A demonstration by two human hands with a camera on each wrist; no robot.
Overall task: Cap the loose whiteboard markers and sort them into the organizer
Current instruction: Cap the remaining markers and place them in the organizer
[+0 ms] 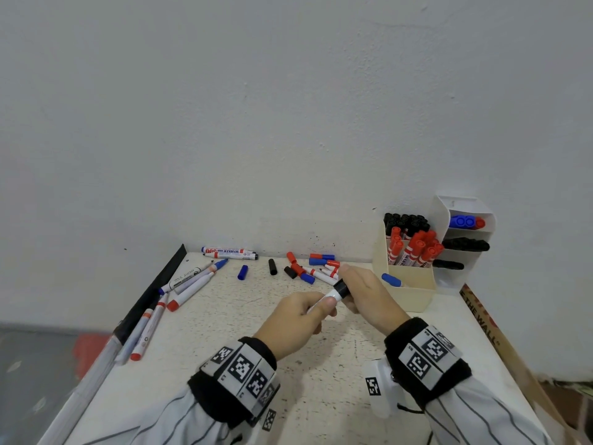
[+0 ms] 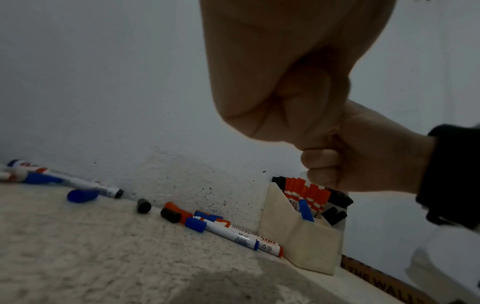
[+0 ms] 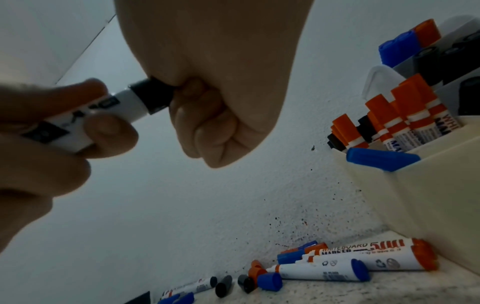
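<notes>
Right hand (image 1: 365, 292) fisted round black cap (image 1: 341, 288), left hand (image 1: 296, 321) pinching white marker barrel (image 3: 103, 115), cap on barrel's end.

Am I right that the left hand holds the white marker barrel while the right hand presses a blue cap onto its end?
Not quite: the cap is black, as the right wrist view shows. The left hand does hold the white marker barrel, and the right hand presses it on.

Cream organizer (image 1: 407, 293) packed with red-capped and black-capped markers; left of it, loose blue, red and black caps on the white speckled surface (image 1: 256, 322); pinstriped white sleeves (image 1: 475, 415).
</notes>
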